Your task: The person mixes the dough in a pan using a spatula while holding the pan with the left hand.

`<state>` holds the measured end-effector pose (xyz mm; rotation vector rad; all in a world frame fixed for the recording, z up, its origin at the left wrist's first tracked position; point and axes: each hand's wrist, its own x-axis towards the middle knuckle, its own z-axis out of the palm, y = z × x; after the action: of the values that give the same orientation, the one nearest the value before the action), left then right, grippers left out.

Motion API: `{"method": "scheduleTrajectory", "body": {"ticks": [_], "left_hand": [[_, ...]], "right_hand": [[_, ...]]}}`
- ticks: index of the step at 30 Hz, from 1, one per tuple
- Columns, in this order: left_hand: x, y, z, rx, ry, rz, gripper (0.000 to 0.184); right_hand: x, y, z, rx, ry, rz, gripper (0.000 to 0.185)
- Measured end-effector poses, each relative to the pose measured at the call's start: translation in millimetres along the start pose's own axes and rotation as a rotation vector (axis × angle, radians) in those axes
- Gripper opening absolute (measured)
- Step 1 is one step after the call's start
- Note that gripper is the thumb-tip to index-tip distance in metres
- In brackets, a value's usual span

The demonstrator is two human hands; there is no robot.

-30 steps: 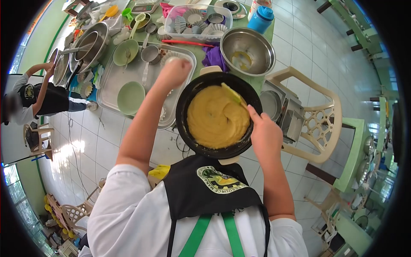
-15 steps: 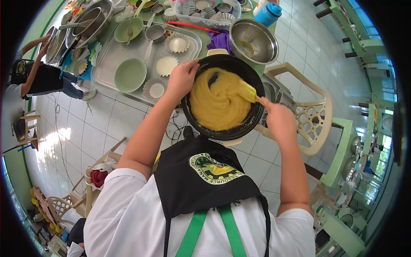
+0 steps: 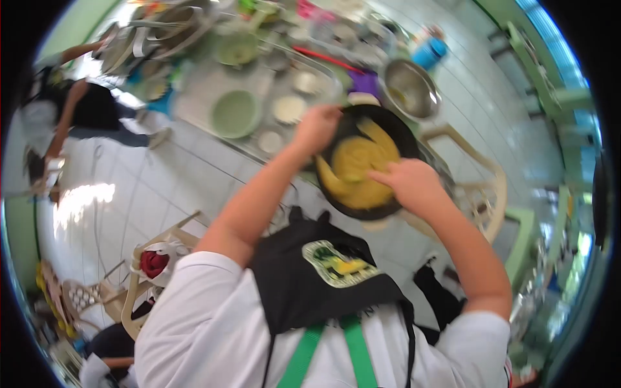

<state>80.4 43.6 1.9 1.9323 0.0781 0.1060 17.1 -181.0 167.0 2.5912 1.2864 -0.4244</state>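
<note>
A black round pot [image 3: 396, 127] with cream handles holds thick yellow batter [image 3: 363, 155]. My left hand [image 3: 318, 128] is closed on the pot's upper left rim. Over the pot's right side, my right hand [image 3: 417, 186] grips a spatula whose handle is mostly hidden by the fingers. Its yellow-green blade [image 3: 354, 177] is down in the batter and blurred. Bare black wall shows at the pot's upper right, with batter smeared up the sides.
Beyond the pot, a table carries a metal tray [image 3: 194, 97] with a green bowl [image 3: 234, 114] and several fluted molds. A steel bowl [image 3: 411, 87], purple cloth [image 3: 363, 84] and blue bottle [image 3: 429, 53] stand nearby. Plastic chair [image 3: 497, 194] at right; another person [image 3: 90, 107] at left.
My right hand has moved inward over the pot, carrying the spatula from the right edge toward the middle-left of the batter. The batter's swirl has changed shape. The whole view has shifted and blurred.
</note>
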Motion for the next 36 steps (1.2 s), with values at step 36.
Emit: {"method": "scheduleTrajectory", "body": {"ticks": [36], "left_hand": [[0.6, 5.9, -7.0, 0.157, 0.083, 0.084, 0.026]], "right_hand": [[-10.5, -56.7, 56.6, 0.075, 0.022, 0.290, 0.042]]}}
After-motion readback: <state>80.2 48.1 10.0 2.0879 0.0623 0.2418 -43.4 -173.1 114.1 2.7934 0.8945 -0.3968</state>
